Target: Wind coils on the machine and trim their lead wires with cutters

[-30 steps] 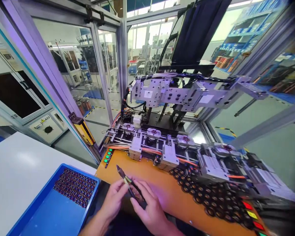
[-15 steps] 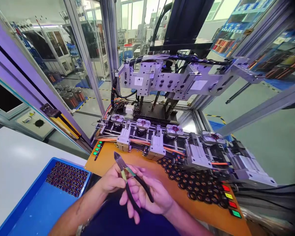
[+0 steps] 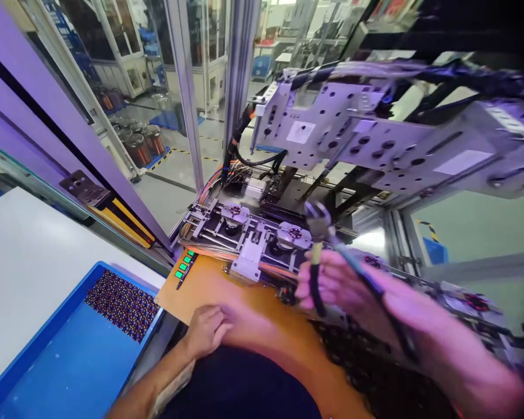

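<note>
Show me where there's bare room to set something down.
Free: the orange board between the green buttons and left hand; the white table beside the blue tray; the tray's near part, below the small dark pieces. Crowded: the board's right side, with black rings near the right hand and pliers.

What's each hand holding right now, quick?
Left hand: curled closed; can't tell if anything is inside.
Right hand: closed around the pliers.
</note>
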Available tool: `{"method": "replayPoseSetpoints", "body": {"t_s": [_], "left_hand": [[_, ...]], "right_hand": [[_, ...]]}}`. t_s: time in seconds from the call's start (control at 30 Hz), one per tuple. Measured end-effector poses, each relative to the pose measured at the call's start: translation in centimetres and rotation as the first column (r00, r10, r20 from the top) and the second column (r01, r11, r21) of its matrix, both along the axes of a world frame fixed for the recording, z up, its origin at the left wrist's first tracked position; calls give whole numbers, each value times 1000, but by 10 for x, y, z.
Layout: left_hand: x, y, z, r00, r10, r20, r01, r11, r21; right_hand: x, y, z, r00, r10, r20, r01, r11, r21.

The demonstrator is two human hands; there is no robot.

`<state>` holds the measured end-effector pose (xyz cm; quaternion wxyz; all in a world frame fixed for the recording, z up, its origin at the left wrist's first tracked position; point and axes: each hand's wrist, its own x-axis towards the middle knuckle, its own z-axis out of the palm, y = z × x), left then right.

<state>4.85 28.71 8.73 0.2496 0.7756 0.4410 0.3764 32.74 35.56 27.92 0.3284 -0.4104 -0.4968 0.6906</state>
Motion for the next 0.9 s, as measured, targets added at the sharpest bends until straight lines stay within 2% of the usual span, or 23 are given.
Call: {"method": "replayPoseSetpoints", "body": {"t_s": [0.1,0.2,0.33,0.43,0.53,0.7,0.9], "left_hand": [[-2,1,-30,992,106,-71,-100,992,80],[-1,4,-41,979,170,-117,-157,981,110],[-1,8,-43,970,184,-156,-170,980,100],[-1,12,-44,970,181,-163,-166,981,98],[-1,15,-45,972,176,-155,-160,981,110],[-1,20,-43,978,161,-134,-149,984,98],[-3,22,-41,985,120,-128,-113,991,66]], "right_hand": [[-3,47,34,982,86,168,-84,996,-17],[-20,91,53,936,172,309,-151,984,-92],[-48,143,51,822,403,403,-347,915,-208],[-68,170,44,734,467,493,-392,884,-254],[-86,183,42,675,484,557,-364,875,-318],[-113,185,50,584,476,658,-242,875,-418],[-118,184,48,547,436,714,-161,892,-422]]}}
